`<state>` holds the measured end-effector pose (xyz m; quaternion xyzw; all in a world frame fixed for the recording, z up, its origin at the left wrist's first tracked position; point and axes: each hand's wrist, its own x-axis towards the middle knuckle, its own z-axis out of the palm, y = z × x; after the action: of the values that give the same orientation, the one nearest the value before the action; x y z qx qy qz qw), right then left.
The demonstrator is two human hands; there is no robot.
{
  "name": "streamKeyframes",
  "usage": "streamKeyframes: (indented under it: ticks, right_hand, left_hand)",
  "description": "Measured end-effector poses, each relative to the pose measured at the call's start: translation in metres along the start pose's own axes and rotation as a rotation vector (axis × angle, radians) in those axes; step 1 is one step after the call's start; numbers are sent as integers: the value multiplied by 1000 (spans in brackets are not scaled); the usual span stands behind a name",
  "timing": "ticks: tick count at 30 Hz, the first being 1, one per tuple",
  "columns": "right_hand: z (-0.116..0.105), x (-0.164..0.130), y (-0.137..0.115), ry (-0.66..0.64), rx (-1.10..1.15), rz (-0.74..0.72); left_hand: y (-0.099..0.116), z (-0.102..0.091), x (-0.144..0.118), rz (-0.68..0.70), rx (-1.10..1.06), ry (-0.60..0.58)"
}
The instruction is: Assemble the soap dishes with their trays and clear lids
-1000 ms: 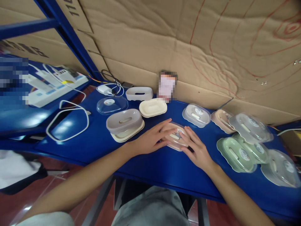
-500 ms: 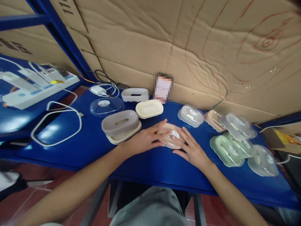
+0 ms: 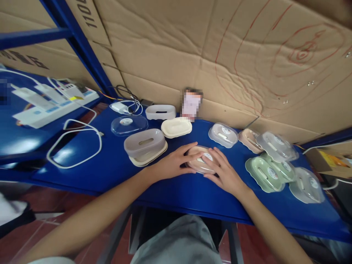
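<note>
A pink oval soap box with a clear lid (image 3: 200,162) lies on the blue table (image 3: 115,172) in front of me. My left hand (image 3: 172,163) grips its left side, fingers spread over the lid's edge. My right hand (image 3: 224,172) clasps its right side, fingertips on the lid near a round sticker. Both hands hold the box between them, low on the table.
Left of my hands stand a grey box on a cream base (image 3: 145,146), a cream tray (image 3: 176,127), a clear lid (image 3: 129,124) and a white box (image 3: 161,112). To the right lie a lidded box (image 3: 223,134), green boxes (image 3: 264,173) and clear lids (image 3: 306,184). A white cable (image 3: 74,146) loops at left.
Both hands have closed in more tightly around the pink box. The view has shifted slightly; the other boxes have not moved.
</note>
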<state>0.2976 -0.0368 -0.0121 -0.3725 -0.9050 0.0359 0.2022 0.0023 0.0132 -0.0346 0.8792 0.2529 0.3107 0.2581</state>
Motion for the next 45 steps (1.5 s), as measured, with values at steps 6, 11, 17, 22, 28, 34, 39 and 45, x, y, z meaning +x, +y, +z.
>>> streamKeyframes:
  ticks: [6,11,17,22,28,34,39,45]
  right_hand:
    - [1,-2,3,-7,-7,-14]
    - [1,-1,4,15,-90,-35]
    - [-12,-1,4,42,-213,23]
    - [-28,-6,17,127,-350,121]
    - [-28,-4,2,328,-389,142]
    - [-6,4,-38,144,-264,-201]
    - [10,4,-45,-22,-163,-250]
    - [3,5,-37,71,-41,-206]
  left_hand:
    - [1,-1,-1,42,80,0]
    - [6,4,1,79,228,-12]
    - [33,-11,4,70,517,20]
    - [41,-54,-43,-296,784,352]
    - [28,-79,-99,-431,779,400]
    - [81,-27,-75,-127,619,296]
    - [78,-9,-47,-63,458,160]
    - [4,-51,4,-344,713,218]
